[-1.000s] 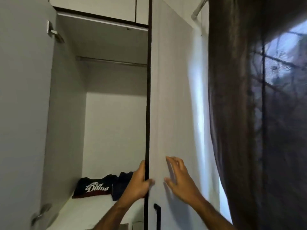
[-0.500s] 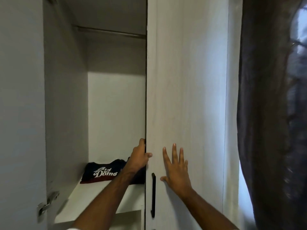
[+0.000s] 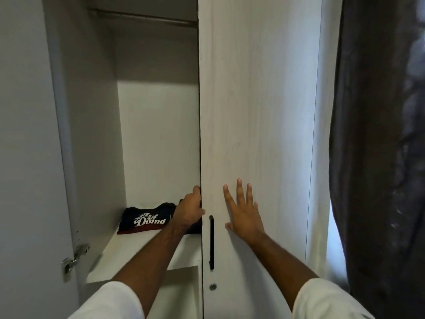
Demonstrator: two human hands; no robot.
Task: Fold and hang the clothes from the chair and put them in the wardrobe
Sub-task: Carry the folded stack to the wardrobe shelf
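Nearest, the pale wood-grain wardrobe door (image 3: 257,111) was gripped at its edge by the left hand (image 3: 189,211), while the right hand (image 3: 245,212) was pressed flat, fingers straight. Behind, a folded dark T-shirt with white lettering (image 3: 147,219) was laid on the white shelf (image 3: 138,252). Farther up, the metal hanging rail (image 3: 142,18) was seen bare, so hanging was judged undone.

Folded shirt (image 3: 147,218) on shelf (image 3: 128,254), left of door (image 3: 257,111)
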